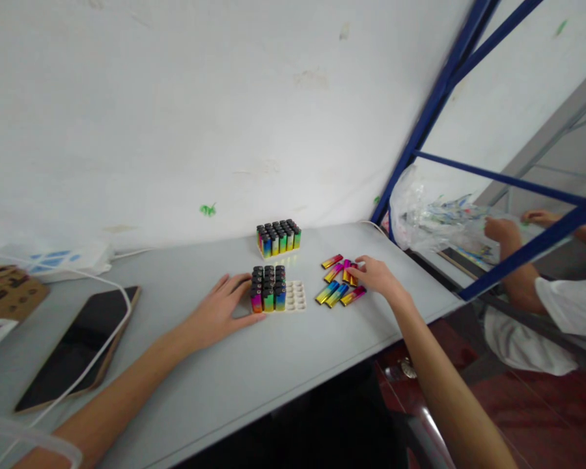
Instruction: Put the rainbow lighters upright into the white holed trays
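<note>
My left hand (221, 307) lies on the grey table (254, 371), its fingers spread against the left side of a white tray (295, 296) partly filled with upright rainbow lighters (268, 288). My right hand (378, 275) reaches over a loose pile of rainbow lighters (336, 286) lying flat on the table; its fingertips are curled on one at the pile's far side. A second, full tray of lighters (279, 237) stands further back near the wall.
A phone (75, 348) with a white cable across it lies at the left, next to a power strip (63, 257) and cardboard (4, 290). A blue metal frame (517, 251) borders the right. Behind it, another person's hands (502, 229) handle a plastic bag (430, 218).
</note>
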`<state>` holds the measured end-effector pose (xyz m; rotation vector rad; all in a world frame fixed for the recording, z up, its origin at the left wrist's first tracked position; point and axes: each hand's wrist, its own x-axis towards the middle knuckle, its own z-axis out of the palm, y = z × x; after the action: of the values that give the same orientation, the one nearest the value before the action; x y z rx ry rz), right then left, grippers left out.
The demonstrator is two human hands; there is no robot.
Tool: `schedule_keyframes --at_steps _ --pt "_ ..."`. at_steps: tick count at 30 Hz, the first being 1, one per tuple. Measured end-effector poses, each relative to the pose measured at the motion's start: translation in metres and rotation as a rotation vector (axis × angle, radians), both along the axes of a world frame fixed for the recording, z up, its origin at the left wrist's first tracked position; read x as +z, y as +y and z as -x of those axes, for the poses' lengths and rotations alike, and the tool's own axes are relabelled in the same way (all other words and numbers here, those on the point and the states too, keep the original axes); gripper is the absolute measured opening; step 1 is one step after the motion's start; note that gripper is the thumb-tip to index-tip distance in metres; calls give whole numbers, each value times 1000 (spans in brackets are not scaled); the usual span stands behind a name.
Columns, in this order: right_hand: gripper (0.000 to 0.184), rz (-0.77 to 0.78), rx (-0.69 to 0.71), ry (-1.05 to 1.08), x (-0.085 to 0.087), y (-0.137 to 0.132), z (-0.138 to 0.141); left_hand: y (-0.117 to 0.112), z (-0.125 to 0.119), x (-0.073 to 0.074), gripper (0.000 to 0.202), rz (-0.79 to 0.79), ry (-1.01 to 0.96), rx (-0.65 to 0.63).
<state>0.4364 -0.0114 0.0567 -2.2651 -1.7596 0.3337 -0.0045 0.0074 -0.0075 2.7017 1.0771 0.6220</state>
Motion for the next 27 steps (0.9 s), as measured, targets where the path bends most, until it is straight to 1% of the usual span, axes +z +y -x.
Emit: schedule_keyframes --at_steps 5,8,11,13,15,17,18,20,22,24,27 --pt "28 -20 -50 96 -2 0 0 1 1 -4 79 -5 13 11" --pt "22 -107 -47 165 -3 -2 -2 1 1 -5 79 -4 9 11" --pt "21 -165 -64 216 -7 -3 -4 1 2 -6 80 2 17 6" --pt "22 -184 -75 197 -12 -3 -5 1 3 -7 81 -5 22 9" --pt "25 -245 -61 131 -19 -1 -4 2 4 -7 81 -17 28 9" --pt "23 -308 -11 41 -26 1 -1 2 5 -7 80 -22 35 3" --pt "22 -312 21 -4 -28 3 1 2 5 -7 80 -24 39 1" --pt "26 -256 65 -80 -31 7 6 2 6 -6 80 -26 42 2" --pt "34 -170 65 -139 -29 13 12 3 6 -6 79 -32 36 6" --pt "38 -85 52 -168 -22 21 18 4 6 -8 78 -35 31 6" --pt "32 42 56 -125 -5 34 24 6 6 -11 79 -45 25 2"
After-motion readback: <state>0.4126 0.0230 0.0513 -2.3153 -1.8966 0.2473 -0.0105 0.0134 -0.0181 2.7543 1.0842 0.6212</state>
